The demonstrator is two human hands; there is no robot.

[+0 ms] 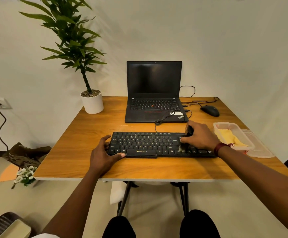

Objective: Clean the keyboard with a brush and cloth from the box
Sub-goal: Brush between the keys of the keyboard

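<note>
"Bracing the keyboard (148, 145), is that the left hand's (103, 152) job?" asks the first.

"I'd judge so. Its thumb lies along the near edge and its fingers (105, 137) wrap the left end, so the board won't slide on the counter (81, 134) while the other side is swept."

"And the right hand (200, 137)?"

"Its fingers are closed round a dark brush (189, 132) — handle tipped up and away, pale bristles down on the keys near the right end, just past the letter block."

"Which way does the keyboard lie?"

"Long axis left to right, roughly along the counter's near edge, space bar side toward the person, cable leading off the back toward the laptop (154, 93). It sits mid-counter, between the laptop and the person."

"The cloth (230, 137)?"

"Yellow, lying in the open clear box (224, 125) just right of the keyboard, its lid (260, 150) beside it — within reach of the brushing hand, which seems the reason for putting it there. Wiping looks not yet begun."
</note>
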